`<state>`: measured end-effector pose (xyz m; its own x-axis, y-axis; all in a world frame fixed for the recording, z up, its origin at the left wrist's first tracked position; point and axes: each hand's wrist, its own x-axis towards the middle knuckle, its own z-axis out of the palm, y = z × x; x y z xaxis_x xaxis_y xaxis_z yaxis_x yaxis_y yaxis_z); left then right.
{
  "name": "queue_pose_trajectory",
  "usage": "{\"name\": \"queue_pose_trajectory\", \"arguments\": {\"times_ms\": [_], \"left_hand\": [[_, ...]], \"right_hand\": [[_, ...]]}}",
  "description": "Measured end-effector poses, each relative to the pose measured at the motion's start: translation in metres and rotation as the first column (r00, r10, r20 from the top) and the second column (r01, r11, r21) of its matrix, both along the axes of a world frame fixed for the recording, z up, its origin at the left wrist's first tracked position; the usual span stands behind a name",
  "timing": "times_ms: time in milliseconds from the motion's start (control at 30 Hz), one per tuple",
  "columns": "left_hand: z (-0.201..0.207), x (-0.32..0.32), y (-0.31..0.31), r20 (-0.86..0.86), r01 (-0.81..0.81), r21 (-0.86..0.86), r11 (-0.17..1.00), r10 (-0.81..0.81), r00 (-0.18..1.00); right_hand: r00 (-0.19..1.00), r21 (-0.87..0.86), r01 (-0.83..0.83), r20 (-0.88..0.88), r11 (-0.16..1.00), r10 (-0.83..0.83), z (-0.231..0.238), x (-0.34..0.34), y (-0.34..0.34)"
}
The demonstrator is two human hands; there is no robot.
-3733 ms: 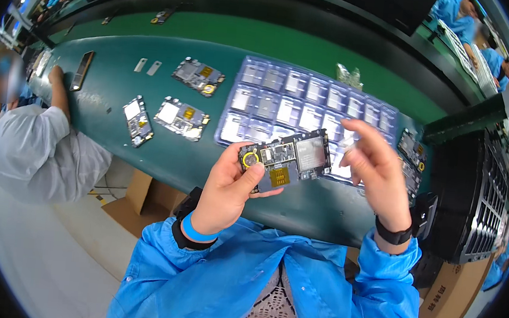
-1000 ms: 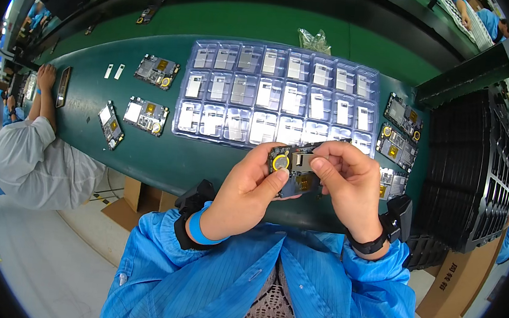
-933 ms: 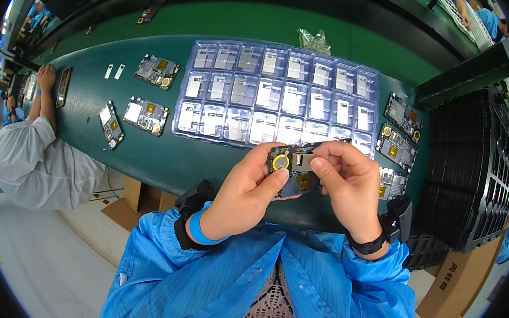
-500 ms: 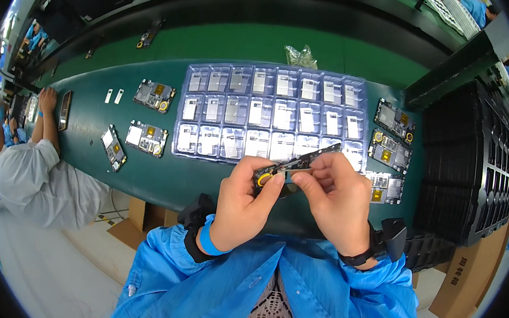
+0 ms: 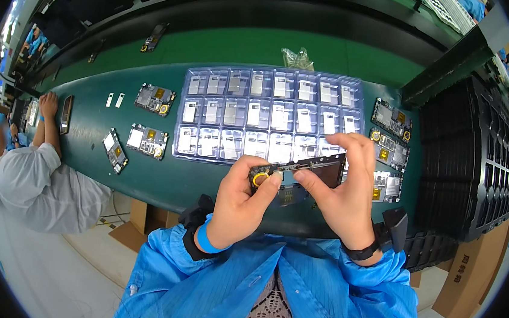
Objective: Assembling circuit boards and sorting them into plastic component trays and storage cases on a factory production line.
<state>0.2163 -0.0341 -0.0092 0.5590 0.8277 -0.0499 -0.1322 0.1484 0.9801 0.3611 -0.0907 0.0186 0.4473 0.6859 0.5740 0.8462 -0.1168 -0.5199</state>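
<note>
head view: left hand point(image 5: 240, 201) grips the circuit board point(image 5: 288, 194); right hand point(image 5: 351, 195), thumb against it, has spread wider.

The circuit board point(image 5: 329, 173) is black, with a yellow ring point(image 5: 260, 178) and a gold patch point(image 5: 288, 196). Silvery plates point(image 5: 281, 87) fill the clear, bluish tray point(image 5: 270, 129), which has a grid pattern. The table point(image 5: 156, 180) is dark teal green. The jacket point(image 5: 206, 294) is bright blue with fine stripes, over a pale lace top point(image 5: 272, 297). One wristband point(image 5: 206, 239) is blue, the crates point(image 5: 454, 176) black, the carton point(image 5: 467, 277) brown.
</note>
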Motion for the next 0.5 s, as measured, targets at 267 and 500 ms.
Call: {"name": "queue_pose_trajectory", "arguments": {"times_ms": [267,500], "left_hand": [[-0.008,-0.003,-0.003,-0.056,-0.035,0.098,0.995,0.041,0.998],[0.003,0.005,0.004,-0.156,0.034,0.065,0.997,-0.024,0.987]], "right_hand": [[0.801,0.048,-0.181,-0.572,0.982,0.175,-0.027,-0.004,-0.007],[0.725,-0.054,-0.228,-0.676,0.972,0.133,-0.025,0.006,-0.011]]}}
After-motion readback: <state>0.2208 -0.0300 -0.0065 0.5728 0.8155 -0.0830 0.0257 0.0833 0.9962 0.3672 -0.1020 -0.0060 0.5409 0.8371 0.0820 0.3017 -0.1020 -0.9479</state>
